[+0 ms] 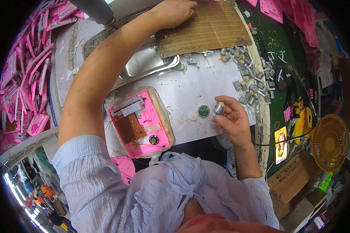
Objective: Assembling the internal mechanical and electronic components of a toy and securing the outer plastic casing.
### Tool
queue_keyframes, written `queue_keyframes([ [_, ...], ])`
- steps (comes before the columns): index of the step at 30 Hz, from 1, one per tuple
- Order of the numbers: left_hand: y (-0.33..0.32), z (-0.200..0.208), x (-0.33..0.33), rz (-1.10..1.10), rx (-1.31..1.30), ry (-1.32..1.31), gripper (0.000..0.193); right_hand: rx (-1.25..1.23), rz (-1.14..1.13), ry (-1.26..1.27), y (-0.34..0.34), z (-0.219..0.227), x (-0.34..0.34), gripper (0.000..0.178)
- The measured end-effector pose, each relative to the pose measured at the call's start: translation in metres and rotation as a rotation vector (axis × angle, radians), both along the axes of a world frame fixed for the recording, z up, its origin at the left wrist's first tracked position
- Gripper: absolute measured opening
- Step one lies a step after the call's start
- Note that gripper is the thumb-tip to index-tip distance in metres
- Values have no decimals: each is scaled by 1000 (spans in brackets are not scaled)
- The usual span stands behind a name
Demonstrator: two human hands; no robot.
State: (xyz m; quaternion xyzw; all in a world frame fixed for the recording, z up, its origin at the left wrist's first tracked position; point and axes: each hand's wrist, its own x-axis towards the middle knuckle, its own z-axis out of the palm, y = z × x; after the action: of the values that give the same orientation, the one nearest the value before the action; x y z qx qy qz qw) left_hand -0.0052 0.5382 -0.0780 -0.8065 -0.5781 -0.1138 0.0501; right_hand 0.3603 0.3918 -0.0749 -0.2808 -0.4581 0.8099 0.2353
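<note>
Between the thumb and fingers of my right hand (234, 121), a small silver motor (219, 108) is held over the white worktop. A round dark green disc (203, 111) lies just left of it, beside a small pale disc (193, 116). My left arm stretches far forward; my left hand (173, 13) is by the corrugated cardboard sheet (206, 29), its fingers curled, and what they hold, if anything, is hidden. Near my body, a pink plastic housing (159, 116) with wires and a round black part (154, 139) rests on a padded block (165, 112).
Several loose motors (252, 83) are heaped along the right side. A metal tray (147, 62) sits partly under my left arm, near a grey tool (95, 9). Pink housings (27, 81) pile up at the left. A yellow fan (329, 143) and lit phone (280, 145) are at right.
</note>
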Motion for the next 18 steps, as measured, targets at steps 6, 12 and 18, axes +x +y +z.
queue_keyframes([
  [6,3,1,-3,27,-71,-14,23,-7,8,-27,-3,2,0,50],
  [12,2,-6,-7,-36,-53,56,24,13,-24,-73,-9,8,-12,53],
  [18,0,-10,-10,-86,5,148,25,11,42,-15,-6,4,-8,51],
])
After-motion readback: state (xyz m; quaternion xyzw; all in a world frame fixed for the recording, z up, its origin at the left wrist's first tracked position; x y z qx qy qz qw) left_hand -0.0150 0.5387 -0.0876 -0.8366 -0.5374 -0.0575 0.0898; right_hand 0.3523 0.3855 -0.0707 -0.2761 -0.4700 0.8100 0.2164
